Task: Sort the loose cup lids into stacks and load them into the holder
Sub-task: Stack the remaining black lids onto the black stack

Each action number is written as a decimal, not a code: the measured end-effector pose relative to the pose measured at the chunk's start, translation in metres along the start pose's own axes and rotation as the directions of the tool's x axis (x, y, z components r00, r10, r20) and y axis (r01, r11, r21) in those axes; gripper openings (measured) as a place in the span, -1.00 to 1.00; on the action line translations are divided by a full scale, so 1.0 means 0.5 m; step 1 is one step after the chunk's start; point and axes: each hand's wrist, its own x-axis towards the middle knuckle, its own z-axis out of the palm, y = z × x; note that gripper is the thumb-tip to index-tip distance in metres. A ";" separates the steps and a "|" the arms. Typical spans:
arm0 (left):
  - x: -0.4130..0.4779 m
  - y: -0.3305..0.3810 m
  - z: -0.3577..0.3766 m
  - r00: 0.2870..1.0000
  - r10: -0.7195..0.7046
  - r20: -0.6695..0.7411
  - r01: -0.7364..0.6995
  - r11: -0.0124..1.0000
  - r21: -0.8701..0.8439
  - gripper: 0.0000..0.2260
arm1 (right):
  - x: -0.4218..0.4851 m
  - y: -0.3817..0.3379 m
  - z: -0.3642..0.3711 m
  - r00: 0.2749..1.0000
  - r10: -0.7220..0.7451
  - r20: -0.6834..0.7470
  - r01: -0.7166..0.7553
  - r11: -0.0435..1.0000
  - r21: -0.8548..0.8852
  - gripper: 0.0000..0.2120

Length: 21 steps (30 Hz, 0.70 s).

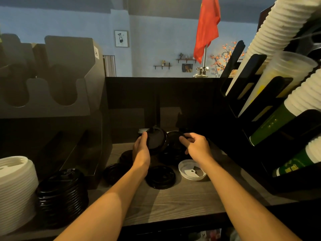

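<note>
My left hand (141, 150) grips a short stack of black lids (157, 139), tilted on edge above the counter. My right hand (196, 145) pinches another black lid (174, 139) just to the right of that stack. Loose black lids lie on the wooden counter below, one (160, 176) in front and one (114, 172) to the left. A white lid (191, 169) lies upside down under my right wrist. A black lid stack (62, 192) and a white lid stack (15, 188) stand at the lower left. The dark lid holder (52, 94) rises at the left.
A black rack (257, 94) at the right holds slanted sleeves of white, clear and green paper cups. A dark back panel (156, 94) closes the counter behind the lids. The counter's front edge (173, 218) runs below my forearms.
</note>
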 end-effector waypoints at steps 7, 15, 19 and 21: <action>0.001 0.007 -0.003 0.999 0.038 -0.014 -0.037 0.999 0.036 -0.46 | -0.008 -0.005 -0.003 0.984 -0.034 0.173 0.058 0.989 -0.133 -0.75; -0.028 0.006 -0.011 0.973 0.225 0.054 -0.231 0.954 0.192 -0.59 | -0.027 -0.017 -0.002 0.964 -0.258 0.071 0.267 0.923 -0.277 -0.61; -0.066 0.015 -0.024 0.949 0.290 0.120 -0.311 0.923 0.229 -0.58 | -0.048 -0.033 0.011 0.937 -0.321 0.137 0.344 0.915 -0.209 -0.55; -0.087 0.019 -0.024 0.936 0.325 0.133 -0.348 0.913 0.215 -0.51 | -0.059 -0.037 0.023 0.935 -0.330 0.134 0.344 0.933 -0.104 -0.61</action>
